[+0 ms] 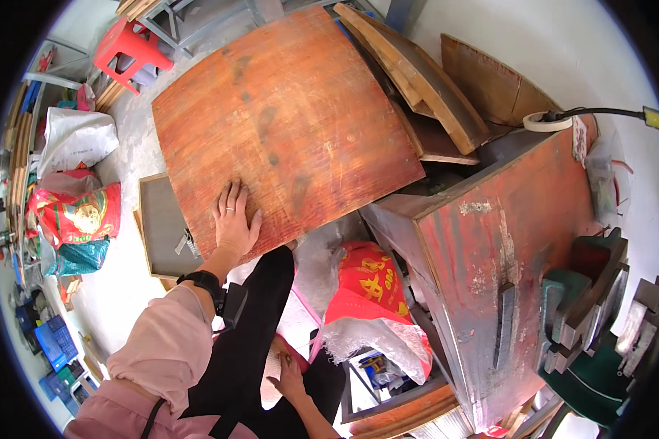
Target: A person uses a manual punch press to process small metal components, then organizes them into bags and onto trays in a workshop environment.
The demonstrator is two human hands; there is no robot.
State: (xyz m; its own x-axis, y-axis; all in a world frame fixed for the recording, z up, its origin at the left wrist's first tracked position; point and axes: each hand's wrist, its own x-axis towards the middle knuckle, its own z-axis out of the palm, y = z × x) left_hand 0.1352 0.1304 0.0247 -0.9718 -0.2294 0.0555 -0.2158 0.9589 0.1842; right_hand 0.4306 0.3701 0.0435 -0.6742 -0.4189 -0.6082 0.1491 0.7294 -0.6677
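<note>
My left hand (pixel 233 222) lies flat on the near edge of a large reddish-brown wooden board (pixel 300 110). Its fingers are stretched out on the worn, stained surface, and a ring and a black wrist strap show. The board leans tilted, covering part of a shallow framed drawer (pixel 167 227). Lower down, between my black-trousered legs, my right hand (pixel 291 377) has its thumb and fingers apart with nothing seen in it. It is beside a reddish-pink surface (pixel 277 366), perhaps a seat; I cannot tell if it touches it.
To the right stands a worn reddish workbench (pixel 490 271) with a green vise (pixel 578 314) and a tape roll (pixel 545 122). Several wooden panels (pixel 425 80) lean behind. A red bag (pixel 366 285) sits beside the bench. Leftward are a red stool (pixel 130 53) and filled bags (pixel 80 212).
</note>
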